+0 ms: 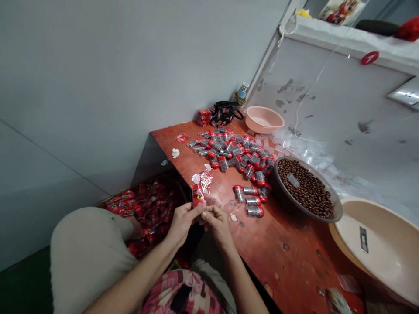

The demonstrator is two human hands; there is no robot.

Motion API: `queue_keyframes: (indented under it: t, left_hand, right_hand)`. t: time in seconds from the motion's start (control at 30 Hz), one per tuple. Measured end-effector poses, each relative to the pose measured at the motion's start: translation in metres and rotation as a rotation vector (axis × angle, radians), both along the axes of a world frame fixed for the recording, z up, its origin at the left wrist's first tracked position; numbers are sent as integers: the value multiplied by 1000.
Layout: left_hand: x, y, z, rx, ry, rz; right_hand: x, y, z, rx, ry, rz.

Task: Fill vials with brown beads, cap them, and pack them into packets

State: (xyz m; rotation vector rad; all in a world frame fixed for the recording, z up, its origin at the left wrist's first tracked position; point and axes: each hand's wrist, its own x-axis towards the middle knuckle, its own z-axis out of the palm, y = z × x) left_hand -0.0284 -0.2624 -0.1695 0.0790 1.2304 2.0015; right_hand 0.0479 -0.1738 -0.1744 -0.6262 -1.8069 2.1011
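Observation:
My left hand (183,221) and my right hand (218,223) meet at the near edge of the red table (278,257), with thumbs and fingertips pinched together. From between them rises a small red printed packet (197,195); its lower end is hidden by my fingers. Just beyond it lie more shiny red printed wrappers (206,179) and white scraps. To the right of my hands, several small clear jars with red lids (253,201) lie on their sides, filled with dark balls. Behind them spreads a large heap of similar jars (229,150).
A grey basin (278,185) of brown balls (304,187) stands right, beside a large cream basin (393,244). A pink basin (263,120), black bag (223,113) and red boxes (203,117) are at the back. Below left, a container holds many red packets (147,213).

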Motion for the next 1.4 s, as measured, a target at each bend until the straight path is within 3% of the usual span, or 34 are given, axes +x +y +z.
queue_keyframes:
  t: [0.17,0.3,0.43,0.63,0.8,1.0,1.17,1.3,1.4]
  left_hand:
    - [2,-2,4,50,-60,8]
    - [-6,-3,5,74,-151,99]
    - [-7,0,7,80,-121,162]
    - [-2,3,12,130,-149,67]
    - [-5,7,10,113,-111,165]
    - [5,9,0,45,-129,67]
    - [5,0,-1,122,-146,4]
    - [5,-10,-4,207,-199,-107]
    - [2,-18,-10,233,-280,-71]
  right_hand:
    - [-2,-9,-11,-149,82,-27]
    - [5,-14,-2,-104,96,-50]
    - [5,-17,6,-57,71,-92]
    - [-3,-17,2,-14,70,-163]
    - [0,-17,0,-13,25,-147]
    - [-5,-24,-1,-121,64,-202]
    - [-11,-15,-7,-274,110,-90]
    - [-15,-5,-13,-219,100,-17]
    - [-24,-7,-17,-135,63,-3]
